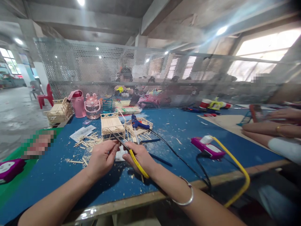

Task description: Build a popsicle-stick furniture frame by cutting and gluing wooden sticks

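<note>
My right hand [141, 153] is closed around a pair of yellow-handled pliers [135, 161], whose metal jaws point up and left. Beside the jaws, my left hand [103, 155] is closed with thumb and finger pinched together; what it pinches is too small to tell. Just beyond the hands stands a small model bed made of wooden sticks [112, 124]. A blue glue gun [138, 123] rests on another stick piece [148, 122] to its right. Loose cut sticks [88, 141] and shavings lie left of the hands. Between the hands, something white [120, 154] is partly hidden.
At the back left are a stick model [58, 111], a pink bag-like holder [78, 105] and a pink bottle [92, 106]. A purple power strip [208, 148] with a yellow cord [244, 175] sits right. Another person's arms [258, 130] rest at far right. A mesh partition [94, 69] stands behind.
</note>
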`<state>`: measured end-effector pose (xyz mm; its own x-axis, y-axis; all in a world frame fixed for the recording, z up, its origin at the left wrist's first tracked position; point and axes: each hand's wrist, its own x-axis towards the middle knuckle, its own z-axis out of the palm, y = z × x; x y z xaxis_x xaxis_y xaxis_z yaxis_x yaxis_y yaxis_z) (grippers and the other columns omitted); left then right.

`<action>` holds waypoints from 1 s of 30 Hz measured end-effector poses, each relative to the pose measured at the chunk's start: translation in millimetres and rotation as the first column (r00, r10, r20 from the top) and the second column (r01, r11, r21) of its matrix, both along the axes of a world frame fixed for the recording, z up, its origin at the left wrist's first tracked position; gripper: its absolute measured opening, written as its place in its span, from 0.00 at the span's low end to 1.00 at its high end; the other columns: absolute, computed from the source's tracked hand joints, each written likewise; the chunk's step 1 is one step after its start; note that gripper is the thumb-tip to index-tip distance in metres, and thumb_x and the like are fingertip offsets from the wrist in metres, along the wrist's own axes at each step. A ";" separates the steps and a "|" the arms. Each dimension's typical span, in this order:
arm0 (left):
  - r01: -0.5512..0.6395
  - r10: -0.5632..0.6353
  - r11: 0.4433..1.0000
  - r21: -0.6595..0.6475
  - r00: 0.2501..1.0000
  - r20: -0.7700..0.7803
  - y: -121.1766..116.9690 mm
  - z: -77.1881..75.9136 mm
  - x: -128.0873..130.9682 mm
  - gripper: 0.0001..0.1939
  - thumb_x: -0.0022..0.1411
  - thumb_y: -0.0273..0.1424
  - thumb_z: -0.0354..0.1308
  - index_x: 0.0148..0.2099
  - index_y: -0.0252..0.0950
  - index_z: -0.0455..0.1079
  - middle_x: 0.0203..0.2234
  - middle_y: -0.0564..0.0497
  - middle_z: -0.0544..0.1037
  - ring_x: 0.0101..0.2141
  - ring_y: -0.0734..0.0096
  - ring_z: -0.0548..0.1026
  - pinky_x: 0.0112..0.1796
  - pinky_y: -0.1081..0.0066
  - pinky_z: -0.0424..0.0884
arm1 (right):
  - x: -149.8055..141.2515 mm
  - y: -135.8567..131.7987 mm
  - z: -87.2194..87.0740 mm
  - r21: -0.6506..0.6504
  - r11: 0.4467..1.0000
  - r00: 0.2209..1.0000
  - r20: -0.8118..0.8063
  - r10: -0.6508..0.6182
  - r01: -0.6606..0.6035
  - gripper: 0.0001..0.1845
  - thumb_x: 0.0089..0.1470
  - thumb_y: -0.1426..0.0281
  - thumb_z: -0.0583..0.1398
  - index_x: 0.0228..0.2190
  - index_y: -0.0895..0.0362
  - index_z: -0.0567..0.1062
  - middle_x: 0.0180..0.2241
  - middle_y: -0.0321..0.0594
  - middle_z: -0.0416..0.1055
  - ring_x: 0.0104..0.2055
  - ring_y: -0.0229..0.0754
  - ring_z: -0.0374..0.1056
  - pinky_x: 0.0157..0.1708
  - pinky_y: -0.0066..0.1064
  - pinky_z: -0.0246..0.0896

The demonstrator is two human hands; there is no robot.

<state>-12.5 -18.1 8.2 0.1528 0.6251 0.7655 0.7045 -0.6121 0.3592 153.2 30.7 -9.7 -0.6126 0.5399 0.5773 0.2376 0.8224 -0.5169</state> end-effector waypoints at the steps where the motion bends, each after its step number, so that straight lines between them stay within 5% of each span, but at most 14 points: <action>1: -0.001 0.001 1.000 -0.012 1.000 0.017 0.0 0.5 0.5 0.13 0.61 0.28 0.48 0.28 0.34 0.70 0.20 0.52 0.75 0.23 0.76 0.72 0.27 0.78 0.65 | -0.2 -0.7 0.6 -0.009 1.000 1.000 0.000 -0.004 0.004 0.20 0.55 0.54 0.50 0.34 0.57 0.69 0.25 0.35 0.63 0.26 0.35 0.58 0.28 0.26 0.54; 7: 0.027 -0.003 0.991 -0.135 0.984 0.176 3.4 1.8 2.9 0.12 0.61 0.32 0.49 0.32 0.35 0.73 0.22 0.53 0.77 0.24 0.74 0.73 0.27 0.77 0.66 | -2.9 -0.2 3.0 -0.109 0.994 0.997 -0.072 0.017 -0.025 0.27 0.51 0.47 0.50 0.37 0.57 0.66 0.26 0.35 0.61 0.26 0.36 0.57 0.28 0.28 0.55; 11: 0.000 0.033 0.988 -0.152 0.977 0.211 6.8 -1.6 1.5 0.10 0.59 0.33 0.53 0.35 0.36 0.75 0.26 0.51 0.79 0.27 0.71 0.75 0.29 0.74 0.69 | -1.7 4.1 1.6 -0.210 0.978 0.987 -0.151 -0.046 0.013 0.23 0.51 0.50 0.53 0.37 0.56 0.63 0.26 0.34 0.59 0.27 0.36 0.56 0.28 0.28 0.54; 21: 0.060 -0.066 0.994 -0.090 0.996 -0.066 11.1 -13.1 5.2 0.09 0.57 0.26 0.53 0.34 0.36 0.75 0.27 0.49 0.78 0.26 0.73 0.74 0.29 0.74 0.71 | -9.4 2.4 -0.6 -0.525 0.841 0.919 -0.382 -0.094 -0.132 0.16 0.44 0.62 0.63 0.33 0.55 0.64 0.24 0.29 0.60 0.20 0.30 0.54 0.20 0.23 0.52; 30: 0.064 -0.083 0.981 -0.182 0.992 -0.098 13.9 -15.0 5.6 0.10 0.60 0.28 0.52 0.39 0.36 0.74 0.31 0.47 0.80 0.29 0.70 0.76 0.31 0.73 0.71 | -8.5 3.8 0.2 -0.506 0.857 0.905 -0.402 -0.138 -0.094 0.16 0.41 0.67 0.63 0.33 0.56 0.65 0.23 0.30 0.63 0.23 0.32 0.60 0.25 0.26 0.58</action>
<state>-6.9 -4.2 -6.7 0.2762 0.7341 0.6203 0.6994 -0.5962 0.3942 144.7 34.5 -9.4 -0.3661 0.8337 0.4135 -0.0763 0.4159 -0.9062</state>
